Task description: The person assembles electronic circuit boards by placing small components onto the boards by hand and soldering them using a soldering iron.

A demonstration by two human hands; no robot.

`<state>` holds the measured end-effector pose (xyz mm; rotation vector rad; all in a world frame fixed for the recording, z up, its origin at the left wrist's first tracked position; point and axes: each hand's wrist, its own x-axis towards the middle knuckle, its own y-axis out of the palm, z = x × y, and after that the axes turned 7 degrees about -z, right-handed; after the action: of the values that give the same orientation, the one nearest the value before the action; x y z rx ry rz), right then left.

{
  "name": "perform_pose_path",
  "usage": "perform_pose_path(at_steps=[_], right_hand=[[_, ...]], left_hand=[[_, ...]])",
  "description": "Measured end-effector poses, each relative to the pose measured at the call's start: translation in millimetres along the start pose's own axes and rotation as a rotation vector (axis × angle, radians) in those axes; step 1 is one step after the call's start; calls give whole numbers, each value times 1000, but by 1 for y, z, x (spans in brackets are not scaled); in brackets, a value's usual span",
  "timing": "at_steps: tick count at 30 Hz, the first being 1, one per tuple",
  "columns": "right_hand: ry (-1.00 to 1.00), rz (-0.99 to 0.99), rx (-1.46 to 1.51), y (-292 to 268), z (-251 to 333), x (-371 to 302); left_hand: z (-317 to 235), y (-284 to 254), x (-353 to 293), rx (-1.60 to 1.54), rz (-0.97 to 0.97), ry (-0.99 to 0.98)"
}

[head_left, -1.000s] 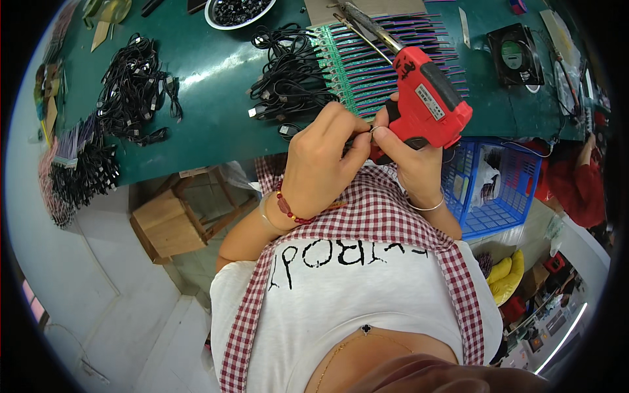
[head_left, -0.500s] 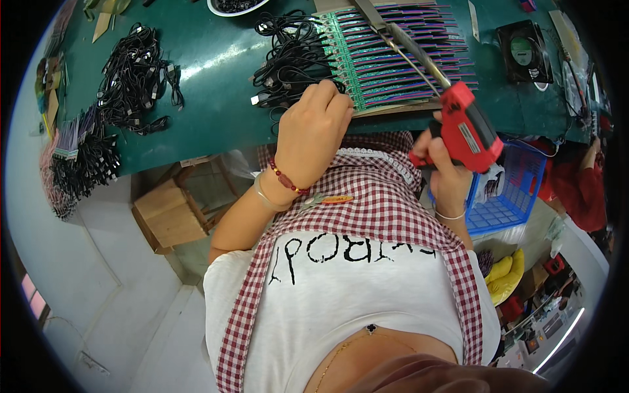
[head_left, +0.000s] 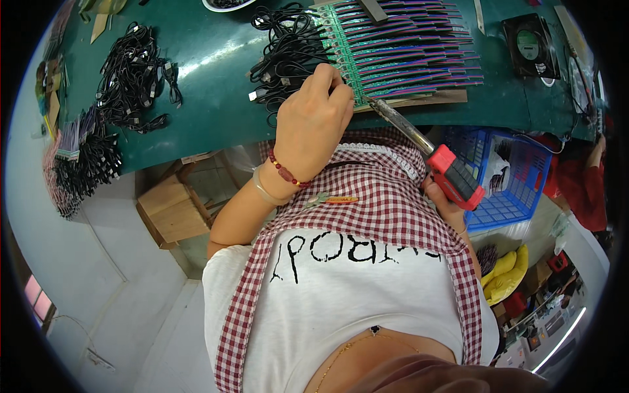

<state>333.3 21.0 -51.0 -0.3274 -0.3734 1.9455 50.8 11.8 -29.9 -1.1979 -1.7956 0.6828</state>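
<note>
A red and black soldering gun [head_left: 455, 177] is in my right hand [head_left: 445, 203], which is closed round its handle and partly hidden by it. The long metal barrel slants up to the left, its tip at the near end of a row of green circuit boards [head_left: 346, 56]. Beside that end, my left hand [head_left: 313, 118] has its fingers pinched together; what they hold is hidden. Black USB cables [head_left: 291, 49] lie bundled along the boards' left side. Thin multicoloured wires [head_left: 419, 57] run out from the right side, over a piece of cardboard [head_left: 452, 97].
A flat metal bar [head_left: 372, 9] rests across the far wires. More black cables [head_left: 131, 82] are heaped on the green table [head_left: 209, 98] at the left, and others hang over its edge. A black fan-like device [head_left: 528, 46] lies at right, above a blue basket [head_left: 508, 213].
The soldering gun has swung down from over the wires, bringing its tip to the boards' near end. My right hand has lowered; my left hand stays nearly in place, pinched.
</note>
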Motion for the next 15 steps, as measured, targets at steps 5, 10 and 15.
perform_pose_path(at_steps=[5, 10, 15], right_hand=[[-31, 35, -86, 1, -1, 2], [-127, 23, -231, 4, -5, -1], [-36, -56, -4, 4, -2, -2]], left_hand=[[1, -1, -1, 2, -2, 3], [1, 2, -2, 18, -11, 15], [0, 2, -1, 27, -25, 10]])
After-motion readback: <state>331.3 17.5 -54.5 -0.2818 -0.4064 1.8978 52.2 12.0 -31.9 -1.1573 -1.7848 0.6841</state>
